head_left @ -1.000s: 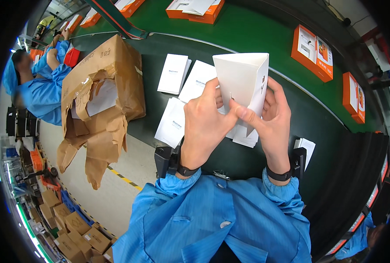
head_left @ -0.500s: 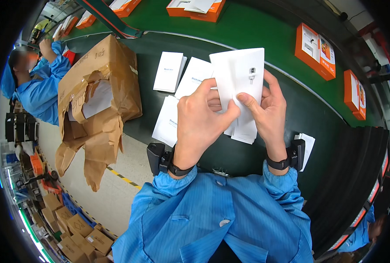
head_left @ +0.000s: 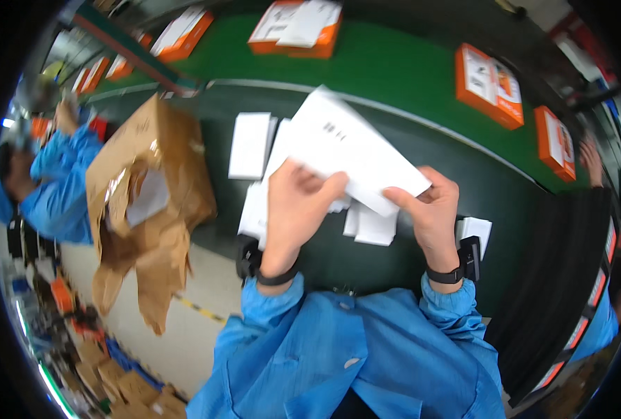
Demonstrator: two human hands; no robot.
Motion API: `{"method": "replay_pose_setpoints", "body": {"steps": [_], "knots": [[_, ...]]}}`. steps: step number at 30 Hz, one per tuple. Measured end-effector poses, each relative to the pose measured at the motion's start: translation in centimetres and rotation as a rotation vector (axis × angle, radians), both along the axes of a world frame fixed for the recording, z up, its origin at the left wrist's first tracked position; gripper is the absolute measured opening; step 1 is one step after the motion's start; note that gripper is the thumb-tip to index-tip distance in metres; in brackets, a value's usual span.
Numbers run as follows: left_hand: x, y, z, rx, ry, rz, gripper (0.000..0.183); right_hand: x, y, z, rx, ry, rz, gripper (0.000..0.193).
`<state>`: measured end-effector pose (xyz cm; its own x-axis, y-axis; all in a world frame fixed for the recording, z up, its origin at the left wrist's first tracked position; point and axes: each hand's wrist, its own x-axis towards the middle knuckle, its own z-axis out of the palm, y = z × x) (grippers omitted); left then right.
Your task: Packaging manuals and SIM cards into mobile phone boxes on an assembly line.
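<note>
So nearest is the blue jacket [head_left: 310, 349] and the black straps [head_left: 444, 275] on both wrists, elastic cuffs sitting just below them, probably so the cloth stays out of the way. The white paper [head_left: 356, 150] is up in front of the chest, tilted down to the right, over the dark table [head_left: 310, 262]. Right hand [head_left: 426, 209] has thumb and fingers pinched on its right corner; left hand [head_left: 300, 206] has it between thumb and fingers at the lower left edge. Holding it at both ends like that probably keeps it from flopping.

Under and beside it are more papers [head_left: 375, 225], plus a neat stack [head_left: 249, 145] further left and a small pile [head_left: 474, 232] beside the right wrist. Guessing they're kept that close for easy reach. The torn cardboard box [head_left: 185, 153] has its ripped side facing the person, maybe so you can get into it; there's white stuff inside.

Past that, orange boxes [head_left: 488, 87] sit spaced out on the green belt [head_left: 387, 63]. A co-worker's blue sleeve [head_left: 66, 160] is off left.

Writing: small dark marks on the held sheet, scribble on the cardboard, pale lettering on the orange sides, all too blurry to read.
</note>
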<state>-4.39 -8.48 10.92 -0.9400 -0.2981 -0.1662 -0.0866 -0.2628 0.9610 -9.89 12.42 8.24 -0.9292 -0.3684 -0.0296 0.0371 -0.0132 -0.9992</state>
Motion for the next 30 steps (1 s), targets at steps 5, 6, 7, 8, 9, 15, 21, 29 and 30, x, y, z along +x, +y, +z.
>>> {"method": "replay_pose_setpoints", "body": {"steps": [5, 6, 7, 8, 9, 15, 21, 29, 30], "knots": [[1.5, -0.5, -1.8, -0.204, -0.028, -0.112, 0.039, -7.1, 5.4, 2.3, -0.1, 0.363, -0.652, 0.022], [1.8, -0.5, -2.1, -0.215, -0.028, -0.135, 0.039, -9.1, 7.6, 3.0, 0.241, 0.534, -0.704, 0.021], [2.1, -0.2, -1.8, -0.245, -0.027, -0.153, 0.038, -11.4, 9.1, 3.1, 0.41, 0.768, -0.677, 0.022], [2.2, 0.1, -1.8, -0.268, -0.025, -0.176, 0.036, -13.9, 10.8, 2.4, 0.596, 0.996, -0.644, 0.023], [2.1, 0.3, -1.7, -0.268, -0.002, -0.203, 0.036, -16.2, 12.7, 1.1, 0.643, 1.075, -0.623, 0.027], [2.7, -0.4, -1.0, -0.337, -0.046, -0.202, 0.027, -24.5, 16.2, -3.4, 0.905, 1.243, -0.559, 0.034], [3.6, -1.3, -0.7, -0.376, -0.078, -0.151, 0.028, -26.4, 17.5, -5.9, 0.98, 1.149, -0.507, 0.033], [2.9, -0.4, -1.0, -0.426, -0.13, -0.165, 0.023, -25.8, 20.0, -5.3, 1.132, 0.856, -0.263, 0.037], [2.9, -0.3, -1.2, -0.426, -0.134, -0.163, 0.023, -25.7, 19.9, -5.3, 1.13, 0.855, -0.26, 0.037]]}}
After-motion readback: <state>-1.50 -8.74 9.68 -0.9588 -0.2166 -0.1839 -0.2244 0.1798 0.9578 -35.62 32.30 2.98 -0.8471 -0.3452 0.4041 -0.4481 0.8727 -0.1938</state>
